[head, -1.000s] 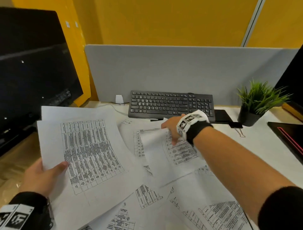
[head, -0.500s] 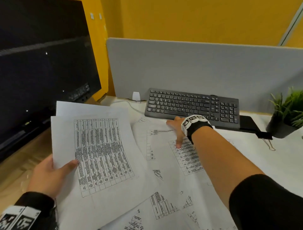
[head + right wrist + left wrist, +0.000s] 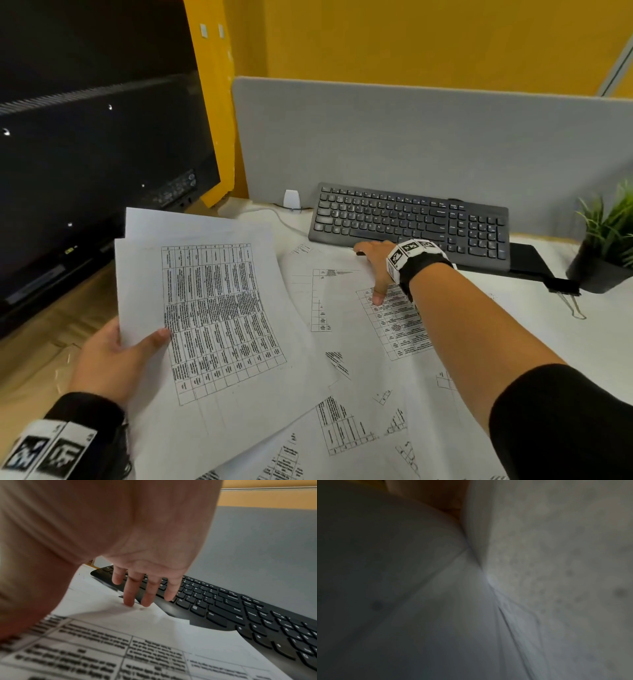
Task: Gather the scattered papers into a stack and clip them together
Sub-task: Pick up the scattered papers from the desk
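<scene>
My left hand [image 3: 113, 359] grips a few printed sheets [image 3: 219, 308] by their left edge, thumb on top, and holds them raised and tilted over the desk's left side. The left wrist view shows only blurred paper [image 3: 539, 574]. Several loose sheets [image 3: 342, 428] overlap on the white desk. My right hand [image 3: 373, 267] lies on one loose sheet [image 3: 394, 318] just before the keyboard. Its fingers [image 3: 128, 599] are straight and touch the paper's far edge, and the thumb rests on the printed table. A black binder clip [image 3: 561, 286] lies at the right, beside the plant pot.
A black keyboard [image 3: 407, 222] lies along the grey partition [image 3: 411, 144]. A dark monitor [image 3: 85, 171] fills the left side. A potted plant [image 3: 606, 246] stands at the far right. A white plug [image 3: 292, 199] and its cable lie left of the keyboard.
One second ago my right hand held up a curled corner of a sheet; that sheet now lies flat and the hand has slid further towards the keyboard. The left hand keeps its sheets.
</scene>
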